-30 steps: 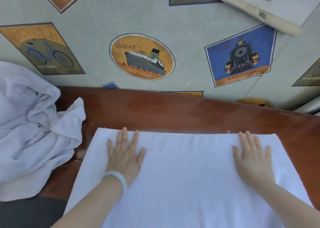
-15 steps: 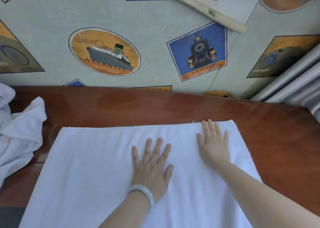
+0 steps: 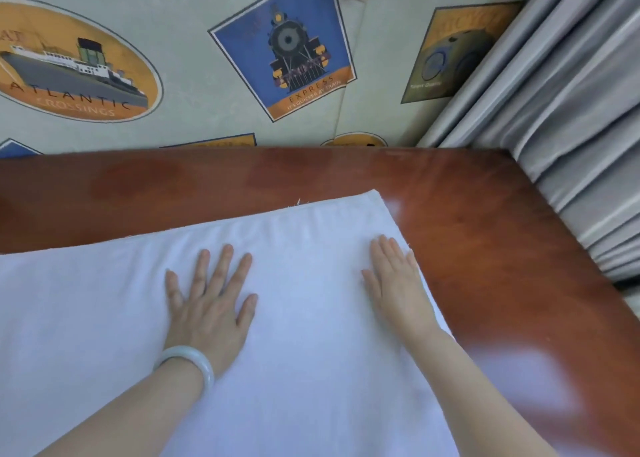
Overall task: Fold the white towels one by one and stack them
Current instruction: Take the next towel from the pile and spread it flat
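Head view: pressing the left hand point(image 3: 207, 304) palm-down on the middle of the white towel point(image 3: 311, 370), fingers point(image 3: 221, 266) straight and spread apart. Laying the right hand point(image 3: 398, 283) palm-down just inside the towel's right edge, fingers straight and nearly together. Gripping nothing with either hand. Working with the towel spread flat on the counter point(image 3: 502, 248), long axis running left-right, left end passing out of frame. Judging the right edge as the likely fold start: lying just beside the right hand, well apart from the left. Showing no containers. Hanging at far right, a grey curtain point(image 3: 571, 144).
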Tool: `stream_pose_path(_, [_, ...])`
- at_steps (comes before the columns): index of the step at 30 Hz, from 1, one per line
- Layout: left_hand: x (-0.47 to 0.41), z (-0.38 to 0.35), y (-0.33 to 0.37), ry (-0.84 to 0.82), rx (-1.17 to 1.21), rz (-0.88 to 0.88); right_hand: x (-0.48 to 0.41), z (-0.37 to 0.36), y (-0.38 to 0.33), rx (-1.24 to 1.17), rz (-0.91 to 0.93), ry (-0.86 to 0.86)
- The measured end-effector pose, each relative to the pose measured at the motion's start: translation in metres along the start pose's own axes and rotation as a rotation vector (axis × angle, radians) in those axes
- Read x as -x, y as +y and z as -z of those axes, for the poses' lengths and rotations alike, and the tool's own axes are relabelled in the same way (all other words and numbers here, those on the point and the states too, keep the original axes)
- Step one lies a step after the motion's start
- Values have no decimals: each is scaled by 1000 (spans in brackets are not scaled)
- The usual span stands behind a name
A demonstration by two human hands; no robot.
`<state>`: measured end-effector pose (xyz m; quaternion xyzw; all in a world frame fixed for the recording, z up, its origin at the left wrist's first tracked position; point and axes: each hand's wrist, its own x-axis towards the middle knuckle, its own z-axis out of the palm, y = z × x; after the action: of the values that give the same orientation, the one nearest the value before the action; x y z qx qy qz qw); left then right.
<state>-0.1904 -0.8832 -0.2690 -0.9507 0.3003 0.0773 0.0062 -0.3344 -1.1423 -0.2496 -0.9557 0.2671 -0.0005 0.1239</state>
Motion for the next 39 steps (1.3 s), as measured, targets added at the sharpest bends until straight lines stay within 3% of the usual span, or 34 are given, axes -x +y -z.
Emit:
stream_pose_path(3, [0,0,0,-2,16,7,40,-2,-14,-224,17,75])
stream_pose_path(6, [-1,-1,-1,-2,20,9,96,-9,-1,-112,179,-1])
stream_pose_path(11, [0,0,0,11,43,11,123,8,39,-324,-330,217])
stream_pose_path(15, [0,1,0,-1,50,10,138,12,43,-163,-470,198])
stream_pose_path(23, [0,1,0,5,31,11,130,17,67,-658,-812,172])
stream_pose_path(26, [0,1,1,3,34,6,134,17,62,-570,-772,205])
stream_pose_path(29, [1,1,0,18,45,0,146,5,42,-191,-479,323])
stream_pose_path(31, [1,1,-1,23,52,-2,154,-8,31,-91,-318,251])
stream_pose_path(33, [2,-1,0,25,44,-6,158,-18,29,-54,-295,154])
stream_pose_path(39, [5,11,10,-51,-19,23,155,-24,32,-20,-304,111])
